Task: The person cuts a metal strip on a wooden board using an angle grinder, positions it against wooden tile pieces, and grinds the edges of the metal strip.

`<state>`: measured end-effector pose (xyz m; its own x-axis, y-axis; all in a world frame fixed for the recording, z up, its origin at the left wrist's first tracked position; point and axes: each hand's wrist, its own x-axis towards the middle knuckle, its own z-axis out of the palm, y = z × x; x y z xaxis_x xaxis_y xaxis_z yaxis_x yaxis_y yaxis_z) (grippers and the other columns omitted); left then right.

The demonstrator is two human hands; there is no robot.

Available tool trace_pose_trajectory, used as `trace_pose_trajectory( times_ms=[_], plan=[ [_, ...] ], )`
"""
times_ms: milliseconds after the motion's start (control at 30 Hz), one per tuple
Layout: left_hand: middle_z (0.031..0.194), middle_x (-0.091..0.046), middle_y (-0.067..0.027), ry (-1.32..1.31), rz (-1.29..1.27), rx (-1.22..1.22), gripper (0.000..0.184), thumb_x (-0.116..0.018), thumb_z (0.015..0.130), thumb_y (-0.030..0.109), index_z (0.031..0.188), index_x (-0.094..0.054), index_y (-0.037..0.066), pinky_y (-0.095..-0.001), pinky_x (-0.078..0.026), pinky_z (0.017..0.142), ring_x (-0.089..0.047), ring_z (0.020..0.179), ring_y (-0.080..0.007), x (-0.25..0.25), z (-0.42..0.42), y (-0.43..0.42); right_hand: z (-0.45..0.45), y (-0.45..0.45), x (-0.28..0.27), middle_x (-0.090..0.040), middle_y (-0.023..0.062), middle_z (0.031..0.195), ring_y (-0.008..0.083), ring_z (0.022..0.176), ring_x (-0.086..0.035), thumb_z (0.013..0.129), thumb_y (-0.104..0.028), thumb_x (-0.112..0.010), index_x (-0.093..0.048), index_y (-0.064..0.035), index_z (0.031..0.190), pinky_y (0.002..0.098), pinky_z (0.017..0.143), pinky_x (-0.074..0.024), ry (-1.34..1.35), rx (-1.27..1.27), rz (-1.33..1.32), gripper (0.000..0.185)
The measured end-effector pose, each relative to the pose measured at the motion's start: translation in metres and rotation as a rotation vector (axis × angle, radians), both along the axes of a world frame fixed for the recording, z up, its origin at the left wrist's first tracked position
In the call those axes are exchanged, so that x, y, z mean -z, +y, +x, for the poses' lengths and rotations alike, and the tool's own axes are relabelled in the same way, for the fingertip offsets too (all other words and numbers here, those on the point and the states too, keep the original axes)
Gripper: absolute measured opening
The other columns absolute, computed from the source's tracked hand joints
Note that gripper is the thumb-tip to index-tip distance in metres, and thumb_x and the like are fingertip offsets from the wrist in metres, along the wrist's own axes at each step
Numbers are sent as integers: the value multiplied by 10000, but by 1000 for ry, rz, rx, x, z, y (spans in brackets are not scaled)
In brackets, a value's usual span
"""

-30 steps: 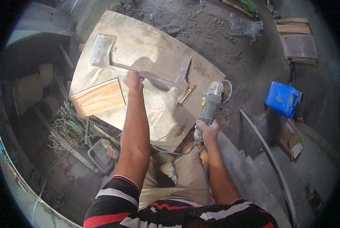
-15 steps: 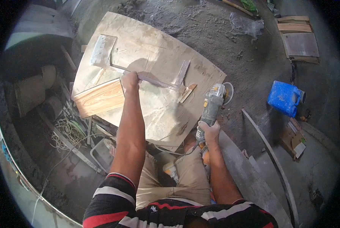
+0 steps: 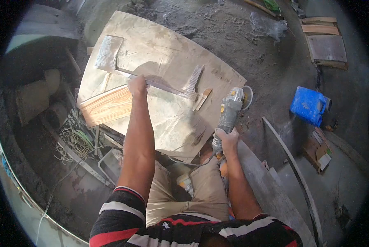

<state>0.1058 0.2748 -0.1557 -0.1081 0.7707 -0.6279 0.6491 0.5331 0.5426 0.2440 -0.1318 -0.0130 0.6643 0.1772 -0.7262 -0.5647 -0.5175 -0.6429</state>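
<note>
My left hand (image 3: 138, 86) is closed around the middle of a long narrow pale strip (image 3: 168, 87), which lies across a large worn board (image 3: 168, 45). My right hand (image 3: 228, 139) grips the body of a grey angle grinder (image 3: 229, 113). The grinder's round disc (image 3: 247, 98) points away from me, just past the board's right edge and apart from the strip. Left of my left hand is a wood-grain panel (image 3: 108, 106). Ribbed grey pieces (image 3: 109, 52) lie near the strip's ends, and a small wooden scrap (image 3: 202, 99) sits by its right end.
A blue jerrycan (image 3: 307, 106) stands to the right, near a long thin batten (image 3: 291, 160). Stacked boards (image 3: 325, 45) lie at the far right. Tangled cord (image 3: 75, 142) is at the left, and the grinder's cable (image 3: 188, 163) runs near my legs.
My left hand and the strip have shifted slightly to the left and away from me. The grinder has moved a little forward in my right hand.
</note>
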Motion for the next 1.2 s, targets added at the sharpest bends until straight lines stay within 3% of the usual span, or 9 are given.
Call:
trace_pose_trajectory(
  times_ms=[167, 233, 367, 567, 667, 733, 867, 1067, 1200],
  plan=[
    [827, -731, -192, 314, 162, 465, 375, -586, 894, 256, 860, -708, -97, -365, -575, 658, -722, 669, -264, 40, -29, 19, 4, 14, -15, -678, 54, 832, 155, 654, -665, 810, -62, -777, -623, -14, 1036, 319, 606, -549, 73, 8, -31, 277],
    [673, -703, -160, 168, 70, 215, 299, -577, 846, 199, 716, -706, -37, -406, -535, 591, -698, 586, -257, 14, -16, 15, 4, 14, -13, -679, 56, 832, 157, 654, -666, 811, -62, -778, -620, -14, 1035, 319, 603, -549, 64, -3, -38, 278],
    [696, -726, -150, 206, 75, 244, 353, -560, 862, 249, 715, -722, -29, -399, -534, 633, -706, 601, -255, 21, -20, 15, 0, 4, 2, -698, 95, 860, 190, 692, -681, 772, -133, -821, -624, 34, 1044, 344, 644, -555, 48, -17, -49, 375],
    [617, -707, -129, 396, 182, 680, 398, -554, 852, 285, 661, -723, -20, -364, -555, 666, -709, 608, -240, 22, -28, 21, -2, 1, 8, -720, 147, 919, 238, 783, -698, 722, -215, -872, -645, 93, 1057, 388, 737, -561, 41, -10, -91, 509],
    [781, -767, -121, 548, 58, 938, 100, -754, 793, 190, 759, -782, 100, -426, -550, 726, -754, 758, -307, -7, -17, 20, 0, 5, 1, -722, 149, 931, 240, 797, -701, 724, -201, -872, -648, 92, 1073, 392, 756, -563, 65, -7, -85, 508],
    [698, -738, -107, 204, -103, 133, 221, -749, 815, 222, 717, -737, 24, -412, -559, 722, -748, 732, -260, -13, -11, 16, -2, 4, 1, -723, 148, 937, 241, 804, -703, 726, -193, -871, -646, 93, 1086, 391, 764, -565, 78, -18, -83, 512],
    [653, -703, -108, -130, 6, -43, 336, -719, 837, 271, 715, -680, -39, -380, -557, 638, -714, 623, -237, -16, -11, 5, -6, 0, 6, -722, 137, 930, 235, 784, -705, 733, -175, -866, -640, 79, 1079, 382, 743, -568, 65, -4, -82, 485],
    [655, -682, -138, 209, 73, 179, 228, -739, 793, 143, 774, -640, -61, -338, -515, 455, -671, 538, -233, 4, -11, 7, -9, 1, -1, -712, 121, 903, 199, 742, -697, 739, -161, -859, -635, 56, 1046, 363, 692, -569, 95, 6, -61, 438],
    [689, -657, -138, -259, 19, -157, 146, -704, 793, 63, 831, -620, -50, -363, -534, 442, -684, 585, -253, -8, -12, 6, -11, 0, -5, -706, 117, 890, 192, 727, -689, 741, -153, -856, -629, 52, 1043, 356, 683, -566, 106, 14, -59, 430]
  ],
)
